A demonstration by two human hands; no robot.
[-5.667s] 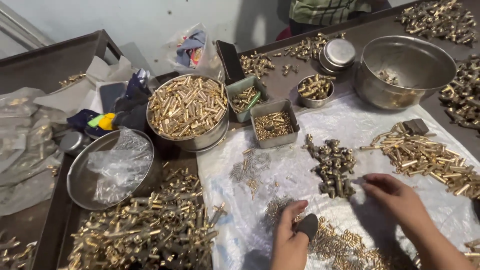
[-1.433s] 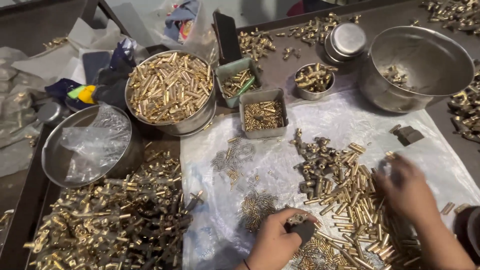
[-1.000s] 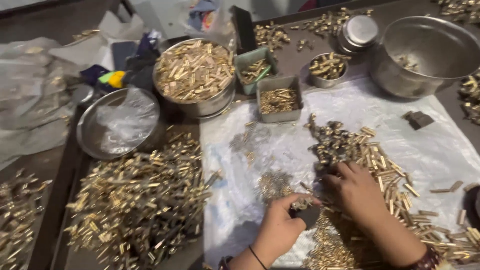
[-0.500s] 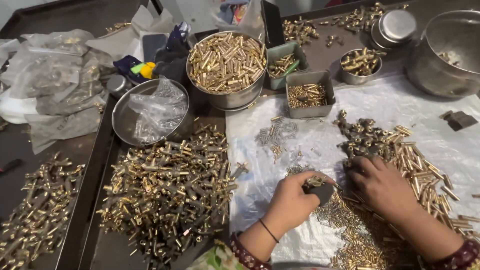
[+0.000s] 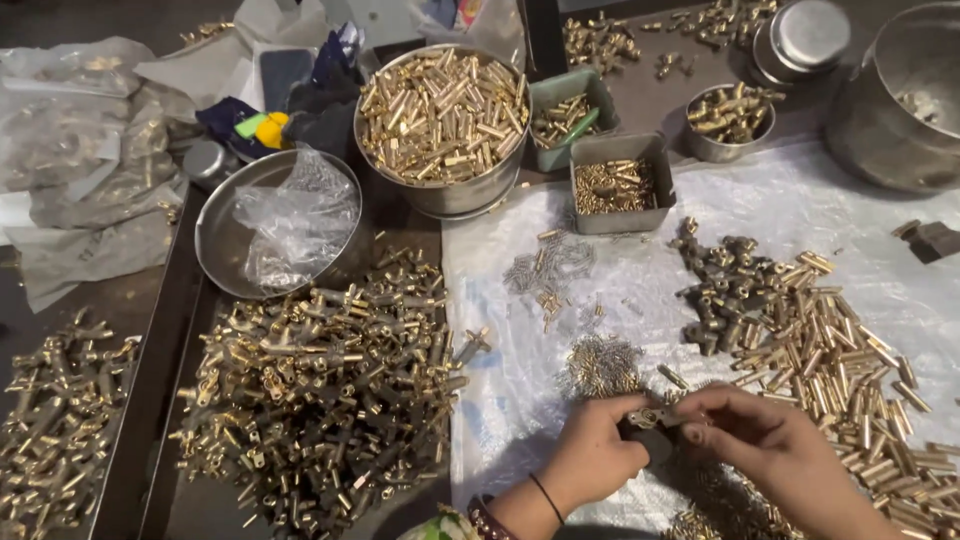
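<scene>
My left hand (image 5: 592,455) grips a small dark block (image 5: 648,437) with a little brass piece on top, low on the white plastic sheet (image 5: 800,215). My right hand (image 5: 775,445) meets it from the right, its fingertips pinching at the brass piece on the block. Just above the hands lies a small heap of tiny brass pins (image 5: 600,365). To the right runs a long pile of brass tubes (image 5: 840,350), with darker brass fittings (image 5: 725,290) at its upper end.
A big heap of brass fittings (image 5: 320,385) covers the tray at left. Behind stand a steel bowl of brass tubes (image 5: 442,120), an empty steel bowl with a plastic bag (image 5: 285,215), two small grey boxes of parts (image 5: 618,185), a small cup (image 5: 728,118) and a large steel pot (image 5: 900,100).
The view has swung left and closer over the last seconds. My right hand swept brass tubes in from the right, then came to the block held in my left hand.
</scene>
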